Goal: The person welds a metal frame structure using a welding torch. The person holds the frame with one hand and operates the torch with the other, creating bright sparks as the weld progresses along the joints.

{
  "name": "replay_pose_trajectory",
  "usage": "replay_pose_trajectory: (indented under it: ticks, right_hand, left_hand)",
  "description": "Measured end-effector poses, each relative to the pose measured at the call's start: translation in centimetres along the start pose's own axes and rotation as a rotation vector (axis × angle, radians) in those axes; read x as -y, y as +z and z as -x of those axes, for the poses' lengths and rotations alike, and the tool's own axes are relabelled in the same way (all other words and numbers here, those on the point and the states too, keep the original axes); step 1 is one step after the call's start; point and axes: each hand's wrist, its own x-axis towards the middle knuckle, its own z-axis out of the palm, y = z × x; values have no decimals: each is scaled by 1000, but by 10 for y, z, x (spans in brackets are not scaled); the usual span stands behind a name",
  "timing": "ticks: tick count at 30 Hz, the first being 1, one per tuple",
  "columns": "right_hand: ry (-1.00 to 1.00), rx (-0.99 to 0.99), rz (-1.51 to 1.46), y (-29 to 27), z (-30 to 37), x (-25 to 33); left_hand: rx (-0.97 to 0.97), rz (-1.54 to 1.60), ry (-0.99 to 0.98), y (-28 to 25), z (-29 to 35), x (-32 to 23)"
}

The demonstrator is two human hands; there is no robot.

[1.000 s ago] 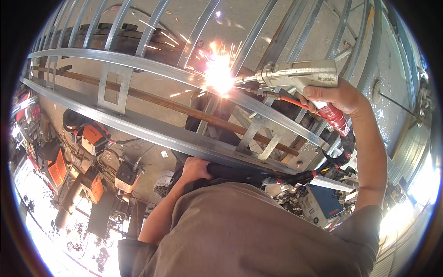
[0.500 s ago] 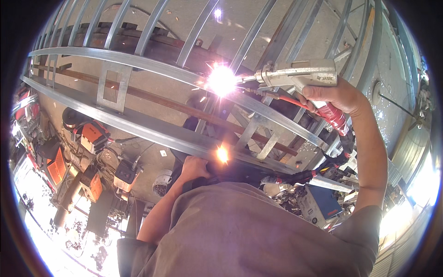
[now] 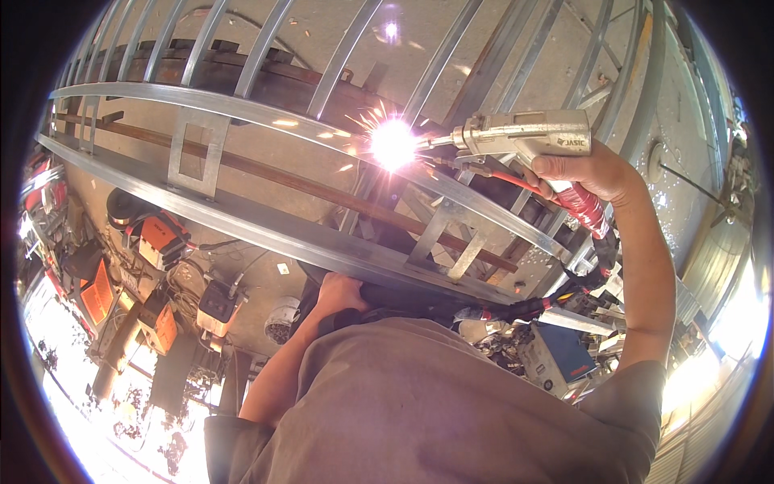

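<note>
Grip, head view: right hand (image 3: 588, 171) wrapped around the handle of a welding gun (image 3: 528, 133), thumb lying just under the gun's pale body. Right arm (image 3: 649, 266) rises from the sleeve at lower right, elbow bent, forearm nearly upright in view, hand turned in toward the left. Gun is held roughly level, nozzle pointing left into a white-violet glare (image 3: 393, 143) with sparks, at the upper rail (image 3: 282, 121) of a silvery metal frame; exact contact at the tip is lost in the brightness. Red wrapping (image 3: 582, 208) on the handle; dark cable (image 3: 576, 286) hangs below it.

Left hand (image 3: 341, 293) lies low against dark cloth, just below the lower rail (image 3: 242, 230), back of hand up. Its fingers are partly hidden; cannot tell whether they hold anything. Rust-brown bar (image 3: 310, 184) runs between the rails. Orange-and-dark machine (image 3: 161, 238) on the floor at left.
</note>
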Motion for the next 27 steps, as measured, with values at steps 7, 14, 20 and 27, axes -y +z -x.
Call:
replay_pose_trajectory:
  ticks: [7, 14, 20, 27]
  right_hand:
    - [-2, -4, 6, 2, 4, 0]
    - [-38, 4, 20, 3, 11, -6]
    - [-163, -126, 49, 11, 46, -10]
    - [-301, -323, 182, 60, 108, -33]
  left_hand:
    - [37, 1, -24, 8, 0, 9]
    - [-19, 2, -1, 23, 4, 21]
    - [-40, -27, 18, 35, 14, 37]
    - [-208, 12, 55, 73, 47, 48]
